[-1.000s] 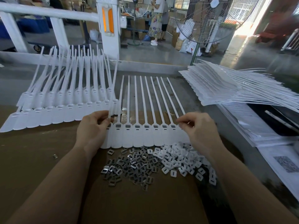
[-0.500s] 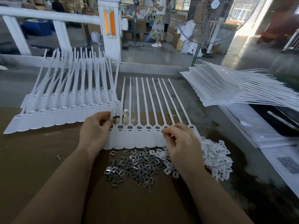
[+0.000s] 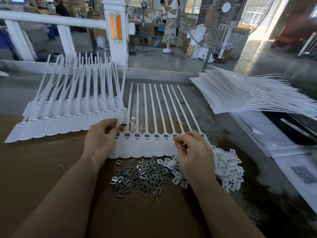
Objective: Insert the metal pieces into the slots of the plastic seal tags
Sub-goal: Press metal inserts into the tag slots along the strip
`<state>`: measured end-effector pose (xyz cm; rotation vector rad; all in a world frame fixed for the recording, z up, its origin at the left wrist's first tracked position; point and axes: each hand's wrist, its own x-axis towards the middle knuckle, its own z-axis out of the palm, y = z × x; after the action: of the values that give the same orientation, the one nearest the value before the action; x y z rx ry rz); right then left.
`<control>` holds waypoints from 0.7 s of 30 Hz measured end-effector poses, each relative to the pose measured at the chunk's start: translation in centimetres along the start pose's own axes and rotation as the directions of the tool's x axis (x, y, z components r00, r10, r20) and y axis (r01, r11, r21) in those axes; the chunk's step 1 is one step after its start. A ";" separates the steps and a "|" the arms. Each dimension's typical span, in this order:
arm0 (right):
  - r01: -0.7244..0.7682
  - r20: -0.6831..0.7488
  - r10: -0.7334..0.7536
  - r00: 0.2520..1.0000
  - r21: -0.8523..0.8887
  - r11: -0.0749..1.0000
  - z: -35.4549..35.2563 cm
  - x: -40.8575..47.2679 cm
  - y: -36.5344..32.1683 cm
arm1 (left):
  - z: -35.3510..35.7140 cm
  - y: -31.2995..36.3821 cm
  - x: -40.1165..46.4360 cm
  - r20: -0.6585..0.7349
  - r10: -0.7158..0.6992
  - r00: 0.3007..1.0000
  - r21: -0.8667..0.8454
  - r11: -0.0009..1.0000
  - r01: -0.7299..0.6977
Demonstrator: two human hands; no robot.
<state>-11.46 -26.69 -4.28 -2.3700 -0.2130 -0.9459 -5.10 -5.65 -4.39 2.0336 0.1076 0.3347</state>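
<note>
Nearest: heap of small shiny metal pieces (image 3: 137,176) w/ white plastic caps (image 3: 228,169) alongside, prob. kept within reach. R hand (image 3: 193,155) fingers curled at row of white plastic seal tags (image 3: 145,146); contents not visible. L hand (image 3: 101,138) pinched end tag's strap, prob. steadying it. Brown cardboard tabletop (image 3: 42,160). Beyond: finished tags (image 3: 68,121), stacked blanks (image 3: 231,93), workshop fan (image 3: 221,23).

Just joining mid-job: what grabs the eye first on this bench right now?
The row of white seal tags lying flat at centre, straps fanned away, with the left hand pinching its left end and the right hand over its right end. Just in front sits a pile of metal pieces, with a heap of white plastic clips to its right. A tall stack of tags lies far right.
</note>
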 end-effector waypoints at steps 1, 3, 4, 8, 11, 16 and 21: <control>0.003 -0.001 -0.003 1.000 0.002 1.000 0.0 0.0 0.0 | 0.0 0.0 0.0 0.001 -0.002 1.000 -0.002 1.000 0.002; 0.007 0.001 -0.007 1.000 0.002 1.000 0.0 -0.1 0.0 | 0.1 0.0 0.0 0.000 -0.005 1.000 -0.005 1.000 0.005; 0.009 0.001 -0.009 1.000 -0.001 1.000 0.0 -0.1 0.0 | 0.1 0.0 0.0 -0.001 -0.005 1.000 -0.004 1.000 0.005; 0.034 -0.012 -0.034 0.999 -0.017 0.999 0.0 -0.1 -0.1 | 0.1 0.0 0.0 0.008 -0.012 1.000 -0.011 1.000 0.012; 0.041 -0.023 -0.041 0.999 -0.008 0.999 0.0 -0.1 -0.1 | 0.1 0.1 -0.1 0.014 -0.021 1.000 -0.016 1.000 0.022; 0.051 -0.031 -0.050 0.998 0.008 0.999 -0.1 -0.1 -0.2 | 0.1 0.2 -0.1 0.008 -0.030 1.000 -0.005 1.000 0.030; 0.073 -0.045 -0.072 0.996 0.012 0.997 -0.1 -0.1 -0.2 | 0.1 0.3 -0.1 0.015 -0.027 1.000 -0.001 1.000 0.027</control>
<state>-11.67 -26.55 -4.15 -2.3399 -0.2891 -1.0260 -5.16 -5.85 -4.18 2.0309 0.1253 0.3021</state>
